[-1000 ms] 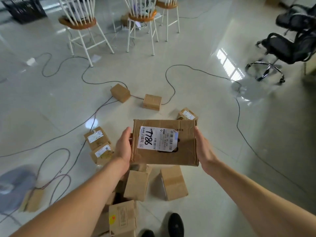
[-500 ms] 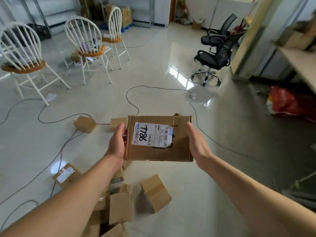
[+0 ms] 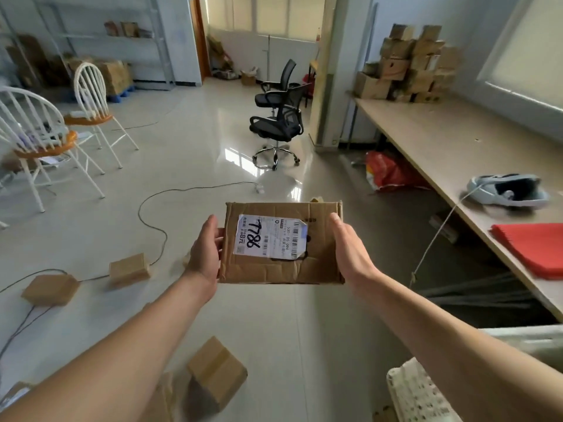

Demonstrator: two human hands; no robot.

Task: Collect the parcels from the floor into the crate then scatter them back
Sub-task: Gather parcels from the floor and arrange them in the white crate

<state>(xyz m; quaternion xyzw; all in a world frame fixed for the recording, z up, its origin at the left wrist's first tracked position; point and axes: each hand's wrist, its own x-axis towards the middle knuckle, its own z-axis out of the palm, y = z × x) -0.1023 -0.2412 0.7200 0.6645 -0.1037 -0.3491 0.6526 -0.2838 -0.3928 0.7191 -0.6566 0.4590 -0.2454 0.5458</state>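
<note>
Now that the view has swung up and right from the floor [image 3: 289,345], the parcel [image 3: 281,242] stays midair between the left hand [image 3: 205,249] and right hand [image 3: 350,251], both gripping its side edges, while the crate [image 3: 419,391] has appeared lower right, so dropping it in looks next.

I see a white chair [image 3: 36,138] at near left, with another white chair [image 3: 91,95] behind it. Two black office chairs [image 3: 277,123] mid-room, one behind the other. Cable [image 3: 152,226] snakes across the floor. Table [image 3: 441,138] on the right carries a box stack [image 3: 408,65], shoe [image 3: 505,190] and red sheet [image 3: 536,248]. Red bag [image 3: 387,172] on the floor beside it.
</note>
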